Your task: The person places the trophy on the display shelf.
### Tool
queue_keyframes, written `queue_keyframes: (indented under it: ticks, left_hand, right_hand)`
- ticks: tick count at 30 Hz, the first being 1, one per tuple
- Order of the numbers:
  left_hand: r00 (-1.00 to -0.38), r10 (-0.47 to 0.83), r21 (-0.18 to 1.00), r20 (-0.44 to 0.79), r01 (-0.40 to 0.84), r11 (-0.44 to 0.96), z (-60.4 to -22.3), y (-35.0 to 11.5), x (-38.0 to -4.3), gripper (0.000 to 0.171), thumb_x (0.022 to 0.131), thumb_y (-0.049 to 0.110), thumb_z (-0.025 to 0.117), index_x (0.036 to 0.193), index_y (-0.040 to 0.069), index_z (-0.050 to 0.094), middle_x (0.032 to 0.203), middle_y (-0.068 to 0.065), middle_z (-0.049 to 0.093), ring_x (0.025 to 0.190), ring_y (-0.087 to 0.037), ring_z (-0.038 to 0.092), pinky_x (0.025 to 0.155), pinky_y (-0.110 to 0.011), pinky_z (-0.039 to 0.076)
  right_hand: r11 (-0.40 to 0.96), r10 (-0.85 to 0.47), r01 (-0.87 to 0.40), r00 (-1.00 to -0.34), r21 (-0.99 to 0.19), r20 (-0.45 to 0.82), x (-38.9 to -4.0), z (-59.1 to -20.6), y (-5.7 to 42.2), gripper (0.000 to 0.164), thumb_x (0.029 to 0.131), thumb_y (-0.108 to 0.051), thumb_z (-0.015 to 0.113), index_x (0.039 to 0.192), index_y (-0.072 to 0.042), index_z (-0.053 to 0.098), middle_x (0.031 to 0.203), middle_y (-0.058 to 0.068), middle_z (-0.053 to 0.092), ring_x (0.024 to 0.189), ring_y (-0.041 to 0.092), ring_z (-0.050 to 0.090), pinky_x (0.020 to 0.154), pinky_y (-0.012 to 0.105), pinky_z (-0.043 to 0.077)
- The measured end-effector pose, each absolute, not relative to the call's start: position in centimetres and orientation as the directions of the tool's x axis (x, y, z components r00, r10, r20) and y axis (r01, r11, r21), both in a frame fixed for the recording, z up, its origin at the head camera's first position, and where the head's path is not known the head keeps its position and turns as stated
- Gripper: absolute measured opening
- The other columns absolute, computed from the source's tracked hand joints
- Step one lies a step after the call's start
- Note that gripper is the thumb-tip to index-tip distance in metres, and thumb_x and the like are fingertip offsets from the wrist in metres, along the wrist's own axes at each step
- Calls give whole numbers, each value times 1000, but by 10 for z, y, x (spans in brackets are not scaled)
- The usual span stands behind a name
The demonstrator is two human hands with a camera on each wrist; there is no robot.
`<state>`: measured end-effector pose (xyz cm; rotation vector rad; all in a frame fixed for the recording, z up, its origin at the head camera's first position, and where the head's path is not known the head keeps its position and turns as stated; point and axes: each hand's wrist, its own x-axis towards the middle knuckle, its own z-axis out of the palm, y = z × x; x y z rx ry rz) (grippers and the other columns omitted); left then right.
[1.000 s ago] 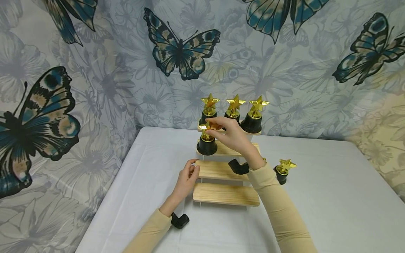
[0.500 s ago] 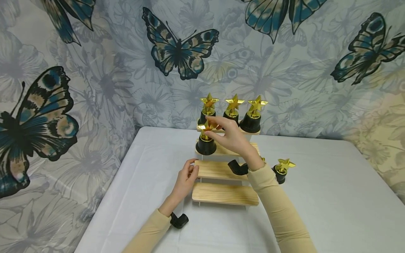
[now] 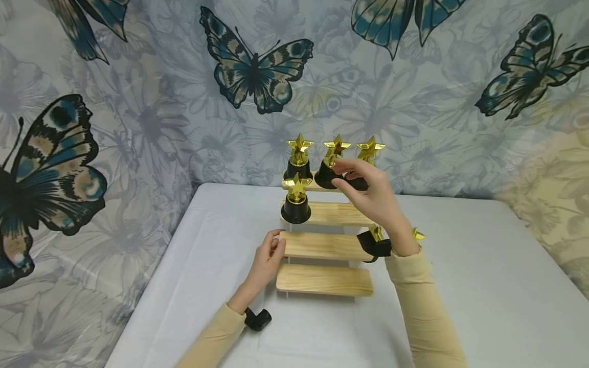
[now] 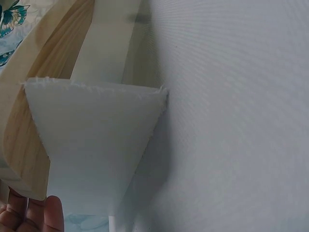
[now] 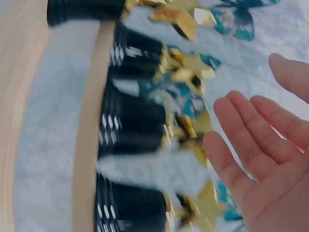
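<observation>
A tiered wooden display stand rises in steps on the white table. My left hand grips the left end of its second-lowest shelf; in the left wrist view the fingertips curl at the board's end. A small trophy, gold star on a black base, stands upright at the left of the second-highest shelf. Three similar trophies line the top shelf. My right hand holds nothing, thumb and fingers apart, overlapping the top shelf's right-hand trophies in the head view. The right wrist view shows its fingers loosely extended beside the stars.
Right of the stand, gold stars of further trophies show partly behind my right wrist. Black wrist cameras are strapped to both wrists. A butterfly-patterned cloth hangs behind and left of the white table.
My right hand has let go of the trophy on the second-highest shelf and moved right. That trophy stays upright there. The left hand keeps its grip; the head view has shifted slightly.
</observation>
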<state>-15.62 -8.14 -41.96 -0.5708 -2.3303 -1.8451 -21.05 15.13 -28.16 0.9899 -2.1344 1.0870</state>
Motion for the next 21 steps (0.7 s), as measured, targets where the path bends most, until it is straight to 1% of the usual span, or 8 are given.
queue_keyframes:
  ticks: [5,8,10,12,15,18,21]
  left_hand:
    - [-925,219,915,311,353,195,-420,-83,-158,31,100,5,39,126,-13,41,83,-18,62,74,-31,62,66,-42,51]
    - [-925,222,916,308,351,193,-420,-83,-158,31,100,5,39,126,-12,41,83,-17,62,73,-30,62,67,-43,50]
    - [-925,223,916,306,350,194,-420,-83,-158,31,100,5,39,126,-13,40,82,-17,62,73,-29,62,67,-43,50]
    - [-926,220,917,305,348,193,-421,-82,-158,32,100,5,39,126,-13,40,82,-17,62,73,-29,62,67,-44,50]
    - [-927,220,920,304,345,184,-421,-82,-157,33,100,5,39,126,-14,39,83,-18,62,73,-31,62,68,-47,50]
    - [-925,224,921,306,347,177,-421,-81,-157,33,100,5,38,126,-15,39,82,-18,62,73,-32,62,68,-47,50]
    - [-923,226,917,310,353,185,-421,-81,-158,33,100,6,38,126,-15,39,82,-17,62,73,-30,62,68,-44,51]
  right_hand:
    - [445,-335,-792,-580,-418,742,-189,-271,170,35,76,18,66,109,8,61,99,17,64,91,26,59,80,28,45]
    - [484,-329,-779,-584,-398,742,-178,-269,182,34,74,20,65,106,10,61,97,20,64,91,27,59,79,24,45]
    - [509,-316,-767,-589,-392,744,-178,-276,195,35,73,20,66,106,8,63,97,20,64,92,22,59,80,22,45]
    - [527,-299,-752,-600,-396,742,-180,-285,209,38,72,19,68,107,6,64,98,18,65,93,17,60,80,22,45]
    - [554,-279,-721,-631,-415,724,-181,-299,232,40,72,17,69,109,3,64,100,15,65,96,8,58,82,20,44]
    - [589,-267,-682,-671,-434,692,-176,-309,249,39,74,14,69,111,2,63,102,14,64,98,4,56,82,18,42]
    - [633,-251,-633,-713,-446,655,-170,-319,262,42,76,11,69,116,1,61,103,15,64,98,2,55,83,15,41]
